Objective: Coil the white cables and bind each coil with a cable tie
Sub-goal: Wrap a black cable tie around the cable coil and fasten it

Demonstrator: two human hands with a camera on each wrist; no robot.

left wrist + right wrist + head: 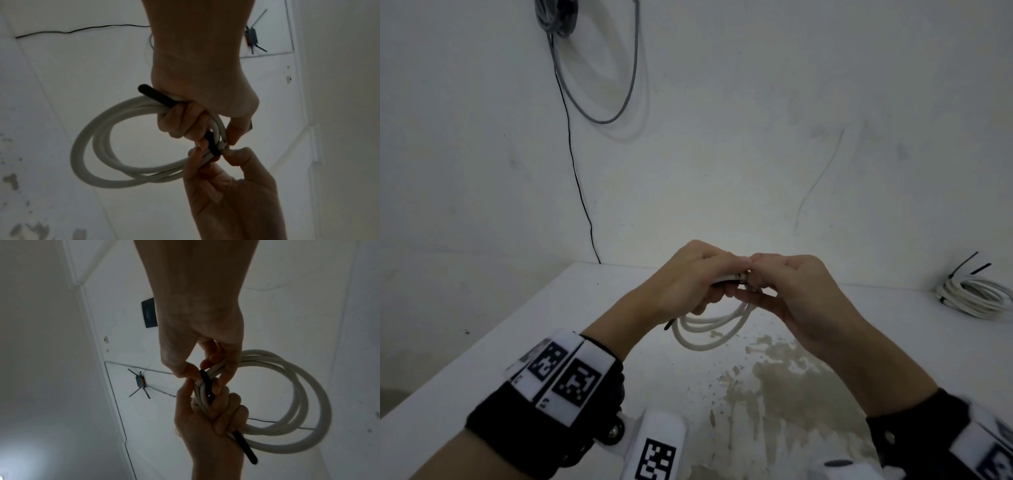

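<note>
A white cable coil [710,323] of a few loops hangs above the white table [571,308]. My left hand [688,277] grips the bundled side of the coil [79,154] in its curled fingers. A black cable tie [212,146] wraps around that bundle, and its tail [152,95] sticks out past the left fist. Thumb and fingers of my right hand [787,284] pinch the tie [205,378] right beside the left hand [216,418]. The tie's head is hidden between the fingers. The loops of the coil [265,353] swing free.
A second white coil [976,294], bound with black ties, lies at the table's far right. Brownish stains [774,380] mark the tabletop near me. A grey cable loop [602,85] and a thin black wire [575,171] hang on the wall behind. The table's left edge runs diagonally.
</note>
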